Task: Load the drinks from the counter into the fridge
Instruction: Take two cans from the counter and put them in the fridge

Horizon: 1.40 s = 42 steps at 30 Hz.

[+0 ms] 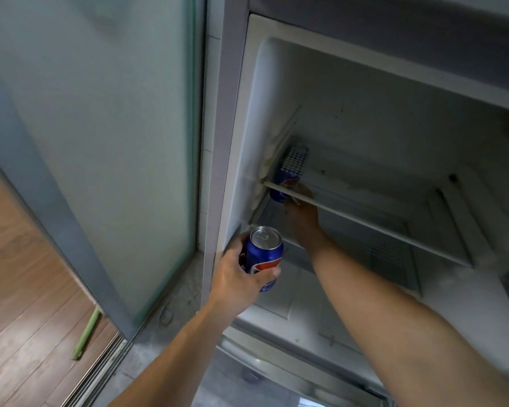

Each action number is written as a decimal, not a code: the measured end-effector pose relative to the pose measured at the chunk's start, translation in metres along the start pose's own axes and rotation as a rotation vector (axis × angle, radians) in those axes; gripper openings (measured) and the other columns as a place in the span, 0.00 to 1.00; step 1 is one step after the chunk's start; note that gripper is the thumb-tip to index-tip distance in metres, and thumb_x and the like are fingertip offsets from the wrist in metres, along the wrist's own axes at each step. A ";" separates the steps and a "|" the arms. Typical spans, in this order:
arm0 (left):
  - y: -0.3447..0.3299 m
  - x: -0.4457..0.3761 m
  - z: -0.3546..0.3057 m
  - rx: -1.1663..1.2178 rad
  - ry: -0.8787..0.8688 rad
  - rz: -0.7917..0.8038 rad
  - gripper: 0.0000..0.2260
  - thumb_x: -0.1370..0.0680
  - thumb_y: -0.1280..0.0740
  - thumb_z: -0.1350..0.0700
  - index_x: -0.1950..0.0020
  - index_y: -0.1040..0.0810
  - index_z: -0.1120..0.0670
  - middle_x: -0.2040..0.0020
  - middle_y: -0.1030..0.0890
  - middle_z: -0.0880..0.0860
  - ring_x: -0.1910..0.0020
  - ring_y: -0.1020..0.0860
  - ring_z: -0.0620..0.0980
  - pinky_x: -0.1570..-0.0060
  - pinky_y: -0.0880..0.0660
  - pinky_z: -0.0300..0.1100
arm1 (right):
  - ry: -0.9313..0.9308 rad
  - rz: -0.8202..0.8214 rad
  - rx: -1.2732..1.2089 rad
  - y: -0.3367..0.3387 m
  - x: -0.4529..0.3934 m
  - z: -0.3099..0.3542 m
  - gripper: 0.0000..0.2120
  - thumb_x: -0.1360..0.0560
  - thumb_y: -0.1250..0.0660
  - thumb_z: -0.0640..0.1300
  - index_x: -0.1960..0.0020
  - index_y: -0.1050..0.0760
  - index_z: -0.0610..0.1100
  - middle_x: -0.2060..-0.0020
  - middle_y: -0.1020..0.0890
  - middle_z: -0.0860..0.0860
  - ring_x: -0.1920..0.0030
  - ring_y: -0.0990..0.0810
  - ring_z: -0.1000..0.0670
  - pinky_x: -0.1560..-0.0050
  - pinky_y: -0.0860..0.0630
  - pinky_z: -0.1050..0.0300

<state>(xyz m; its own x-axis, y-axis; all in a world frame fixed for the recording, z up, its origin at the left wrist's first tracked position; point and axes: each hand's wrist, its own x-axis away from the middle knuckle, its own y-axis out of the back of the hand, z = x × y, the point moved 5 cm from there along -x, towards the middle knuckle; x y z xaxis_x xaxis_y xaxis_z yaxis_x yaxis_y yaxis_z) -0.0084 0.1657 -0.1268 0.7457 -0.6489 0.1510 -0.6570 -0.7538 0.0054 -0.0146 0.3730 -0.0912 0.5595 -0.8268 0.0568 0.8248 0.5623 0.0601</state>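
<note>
Inside the fridge (365, 118), at the left end of the glass shelf (365, 223), the right hand (301, 214) reaches in from below the shelf's front rail and sits at a blue can (287, 183) close to the left wall; the can reads partly through the glass, so whether the fingers wrap it or only touch it I cannot tell. Left hand (241, 277) holds a second can (264, 257) upright just outside the fridge's left edge, thumb across the front of the label, fingers curled round the far side, silver top with pull tab facing up. Judgement on handling: unopened can, so fairly heavy for its size, rigid under a side grip while full, thin wall would dent only if squeezed hard; smooth printed metal, likely slippery if damp. Best hold is round the mid-body, as the left hand has it, leaving base free to land flat. Shelf is clear glass with a white rail, hard and smooth, so a can may slide or tip if set down tilted. Fridge liner is white plastic, ribbed at the right side; frosted glass door (100, 142) and wood-look floor (27, 304) to the left
</note>
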 end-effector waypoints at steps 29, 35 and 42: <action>0.018 -0.002 -0.008 -0.104 -0.083 0.184 0.13 0.20 0.33 0.50 0.36 0.23 0.43 0.46 0.19 0.45 0.50 0.21 0.35 0.45 0.23 0.41 | 0.175 -0.015 0.188 0.024 0.034 -0.035 0.32 0.35 0.20 0.32 0.37 0.29 0.46 0.45 0.20 0.52 0.45 0.19 0.52 0.44 0.21 0.58; 0.041 0.014 0.007 -0.117 -0.096 0.150 0.09 0.24 0.31 0.45 0.44 0.20 0.41 0.50 0.17 0.46 0.50 0.19 0.46 0.46 0.22 0.51 | 0.177 -0.175 0.292 -0.001 0.000 -0.031 0.29 0.37 0.17 0.38 0.39 0.23 0.40 0.41 0.19 0.41 0.44 0.20 0.47 0.44 0.23 0.63; 0.063 0.035 0.015 -0.047 -0.074 0.143 0.14 0.26 0.31 0.41 0.43 0.19 0.43 0.49 0.16 0.51 0.48 0.19 0.56 0.46 0.22 0.52 | 0.049 -0.224 0.348 -0.009 -0.005 -0.041 0.27 0.30 0.24 0.41 0.33 0.27 0.41 0.45 0.17 0.40 0.43 0.19 0.42 0.47 0.26 0.59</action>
<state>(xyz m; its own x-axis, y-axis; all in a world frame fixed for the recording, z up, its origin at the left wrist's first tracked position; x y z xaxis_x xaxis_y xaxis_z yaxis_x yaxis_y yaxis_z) -0.0225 0.0939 -0.1356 0.6491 -0.7564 0.0805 -0.7603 -0.6486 0.0355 -0.0211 0.3712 -0.1329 0.3793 -0.9243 -0.0426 0.8546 0.3323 0.3990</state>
